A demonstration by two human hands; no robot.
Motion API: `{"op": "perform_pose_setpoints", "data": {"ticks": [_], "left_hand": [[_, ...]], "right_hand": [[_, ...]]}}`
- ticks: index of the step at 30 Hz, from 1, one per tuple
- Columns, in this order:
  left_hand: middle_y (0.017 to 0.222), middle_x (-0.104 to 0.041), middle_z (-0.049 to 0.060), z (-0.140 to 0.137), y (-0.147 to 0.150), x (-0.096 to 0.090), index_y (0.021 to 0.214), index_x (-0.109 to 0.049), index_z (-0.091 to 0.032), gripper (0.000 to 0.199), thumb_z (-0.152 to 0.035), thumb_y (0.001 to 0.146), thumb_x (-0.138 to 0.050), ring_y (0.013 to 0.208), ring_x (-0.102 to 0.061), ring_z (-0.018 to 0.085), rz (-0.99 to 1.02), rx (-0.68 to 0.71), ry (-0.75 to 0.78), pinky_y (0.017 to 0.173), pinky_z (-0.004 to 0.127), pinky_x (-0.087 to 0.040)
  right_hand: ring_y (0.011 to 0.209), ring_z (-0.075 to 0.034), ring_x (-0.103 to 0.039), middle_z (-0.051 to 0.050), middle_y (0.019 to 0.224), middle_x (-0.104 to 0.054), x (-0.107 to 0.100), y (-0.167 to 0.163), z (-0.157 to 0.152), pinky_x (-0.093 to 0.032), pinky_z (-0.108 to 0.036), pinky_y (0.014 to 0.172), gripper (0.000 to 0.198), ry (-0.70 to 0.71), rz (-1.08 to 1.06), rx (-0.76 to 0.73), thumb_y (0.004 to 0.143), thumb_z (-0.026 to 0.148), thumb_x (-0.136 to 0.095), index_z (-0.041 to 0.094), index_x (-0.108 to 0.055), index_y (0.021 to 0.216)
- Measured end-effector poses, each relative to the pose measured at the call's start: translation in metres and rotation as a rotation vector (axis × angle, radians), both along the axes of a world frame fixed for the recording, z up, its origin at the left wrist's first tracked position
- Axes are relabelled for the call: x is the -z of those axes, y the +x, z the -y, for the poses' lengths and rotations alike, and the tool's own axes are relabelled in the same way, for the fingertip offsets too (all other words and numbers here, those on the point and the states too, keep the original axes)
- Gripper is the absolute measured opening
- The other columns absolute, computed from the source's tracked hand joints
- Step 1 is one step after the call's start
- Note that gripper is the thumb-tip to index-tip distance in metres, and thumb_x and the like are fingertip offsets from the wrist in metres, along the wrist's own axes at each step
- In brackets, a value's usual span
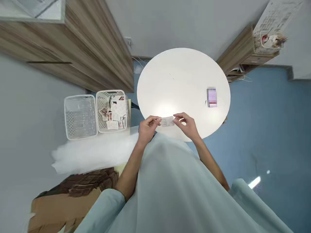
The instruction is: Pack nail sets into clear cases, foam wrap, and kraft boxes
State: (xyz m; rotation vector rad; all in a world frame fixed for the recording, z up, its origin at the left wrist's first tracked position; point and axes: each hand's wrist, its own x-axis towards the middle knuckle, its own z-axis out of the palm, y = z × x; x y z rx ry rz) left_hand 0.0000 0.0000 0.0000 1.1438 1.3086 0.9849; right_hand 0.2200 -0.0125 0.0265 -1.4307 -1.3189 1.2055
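Observation:
Between my hands is a small white paper slip [167, 121] with lines of dark print, raised over the near edge of the round white table [179, 74]. My left hand [147, 128] pinches its left end between thumb and fingers. At the other end, my right hand [187, 125] grips the slip's edge with thumb and forefinger. The slip looks flat and slightly curved; its print is too small to read.
A blurred phone-like object [212, 97] lies on the table's right side. On the left stand a white basket [97, 111] of printed packets and a second white basket [65, 118]. Below them are a white plastic roll [97, 153] and a cardboard box [63, 207]. A wooden cabinet [97, 42] rises behind.

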Motion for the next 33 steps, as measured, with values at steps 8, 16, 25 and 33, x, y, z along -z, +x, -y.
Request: {"op": "perform_pose_setpoints", "data": {"ticks": [8,16,25,33], "left_hand": [[0.09,-0.078,0.006,0.004,0.001,-0.005,0.095,-0.082,-0.02,0.051,-0.07,0.088,-0.072,0.07,-0.07,0.017,-0.067,-0.048,-0.142,0.064,0.029,-0.053],[0.089,-0.079,0.014,-0.002,-0.006,-0.008,0.083,-0.083,-0.016,0.065,-0.08,0.084,-0.068,0.06,-0.062,0.015,0.008,0.085,-0.459,0.053,0.029,-0.041],[0.062,-0.064,0.003,-0.013,-0.007,-0.013,0.07,-0.076,-0.018,0.049,-0.065,0.076,-0.084,0.056,-0.048,0.012,0.051,0.046,-0.389,0.058,0.028,-0.04],[0.062,-0.065,0.002,-0.012,-0.006,-0.013,0.082,-0.081,-0.019,0.046,-0.064,0.078,-0.083,0.057,-0.049,0.013,0.024,0.026,-0.253,0.057,0.029,-0.042]], "right_hand": [[0.087,-0.018,-0.065,-0.003,0.092,-0.071,-0.007,-0.004,-0.006,-0.053,-0.033,0.076,0.029,0.095,0.074,-0.009,0.101,0.051,-0.067,0.025,-0.075,0.091],[0.081,-0.019,-0.071,-0.002,0.089,-0.077,-0.007,-0.009,0.002,-0.057,-0.034,0.076,0.03,0.04,0.032,-0.069,0.102,0.052,-0.065,0.026,-0.078,0.095],[0.09,-0.022,-0.076,-0.002,0.096,-0.082,-0.006,-0.001,0.012,-0.062,-0.037,0.081,0.022,-0.004,0.069,-0.08,0.095,0.049,-0.076,0.029,-0.084,0.097],[0.095,-0.023,-0.077,-0.002,0.1,-0.083,0.009,-0.002,0.018,-0.063,-0.04,0.091,0.019,-0.158,-0.005,-0.02,0.09,0.046,-0.08,0.028,-0.083,0.097]]}}
